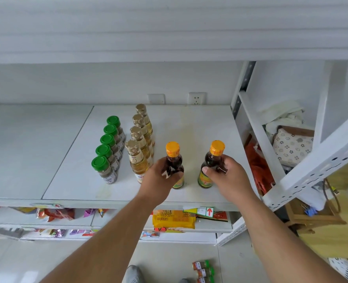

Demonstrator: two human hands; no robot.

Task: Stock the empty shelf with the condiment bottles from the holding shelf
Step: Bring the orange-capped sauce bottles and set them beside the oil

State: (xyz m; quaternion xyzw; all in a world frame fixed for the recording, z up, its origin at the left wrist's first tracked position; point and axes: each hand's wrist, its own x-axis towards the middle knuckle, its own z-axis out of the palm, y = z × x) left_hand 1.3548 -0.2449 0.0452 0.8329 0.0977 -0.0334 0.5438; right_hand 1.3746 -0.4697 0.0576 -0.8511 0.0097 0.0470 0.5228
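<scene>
1. The white shelf (199,123) spread ahead of and beneath both hands, its bare stretch running away beyond the fingertips toward the back wall.
2. To the left of the left hand stood two finished rows running front to back: the pale gold-capped bottles (139,144) just beside that hand, and the green-lidded jars (107,148) farther left.
3. Two dark orange-capped bottles stood upright near the front edge, long axes vertical, side by side with a gap between them. The left bottle (174,160) was in the left hand, close to the front gold-capped bottle; the right bottle (212,160) was in the right hand.
4. The left hand (162,176) was curled round its bottle's waist from the left and front. The right hand (226,172) wrapped its bottle at the shoulder, thumb across the near face. Both forearms reached forward and upward from below, about equally extended.
5. Whether the bases touched the shelf could not be told for certain; they looked to be on it or just above.
6. Judged from this, the next move turned on depth: each bottle probably belonged farther from the hands, starting a new row alongside the gold-capped one.
</scene>
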